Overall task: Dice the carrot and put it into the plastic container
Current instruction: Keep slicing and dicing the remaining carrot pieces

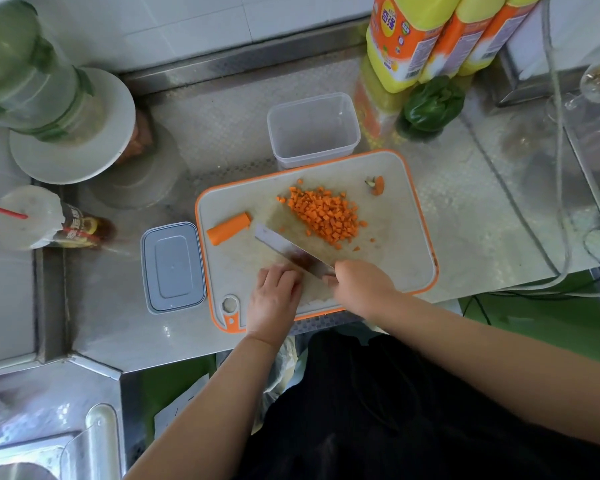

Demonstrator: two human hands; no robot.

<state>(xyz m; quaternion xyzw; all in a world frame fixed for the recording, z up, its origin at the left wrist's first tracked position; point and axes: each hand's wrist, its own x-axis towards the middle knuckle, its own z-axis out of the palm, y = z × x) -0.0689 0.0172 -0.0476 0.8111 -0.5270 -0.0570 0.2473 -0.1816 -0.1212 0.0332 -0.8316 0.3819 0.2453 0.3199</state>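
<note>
A pile of diced carrot (326, 213) lies on the white, orange-rimmed cutting board (399, 237). An uncut carrot piece (227, 228) lies at the board's left side, and a carrot end scrap (378, 185) sits at its far right. My right hand (359, 284) grips the handle of a cleaver (290, 249), whose blade points left and away toward the carrot piece. My left hand (274, 292) rests on the board by the blade's heel, fingers bent; I cannot tell if it holds anything. The clear plastic container (314, 129) stands empty just behind the board.
The container's grey lid (173, 266) lies left of the board. Yellow bottles (430, 36) and a green pepper (432, 103) stand at the back right. A jar on a white plate (73, 126) and a wrapped drink cup (39, 218) are at the left, a cable (561, 188) at the right.
</note>
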